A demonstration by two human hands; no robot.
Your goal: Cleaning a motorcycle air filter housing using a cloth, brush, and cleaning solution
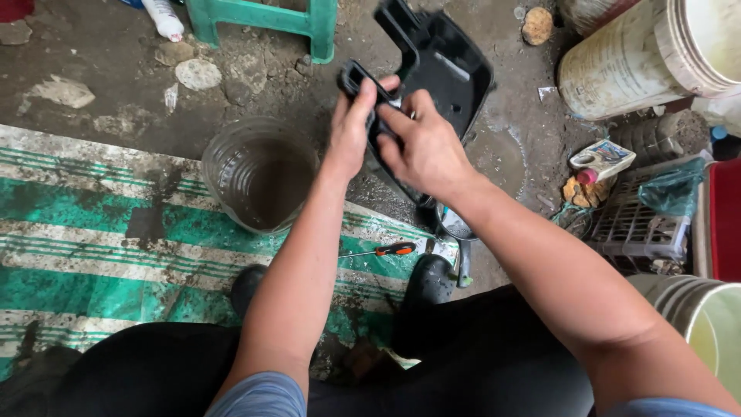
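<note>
Both my hands hold a black plastic housing (451,66) up over the wet ground. My left hand (353,127) grips its near left edge, thumb over a slotted black lip. My right hand (423,147) clasps the lower middle of the part, fingers curled on it and covering that section. The housing's open, tray-like side faces me and tilts away to the upper right. Below the hands a clear plastic jar (260,174) stands cut open. An orange-handled screwdriver (382,250) lies on the green striped mat (93,232) by my black boots (429,279).
A green plastic stool (266,17) stands at the top. White buckets (644,54) lie at the upper right, another bucket (706,316) at the right edge. A grey crate (637,220) with a green bag, a small bottle (602,160), stones and puddles surround the spot.
</note>
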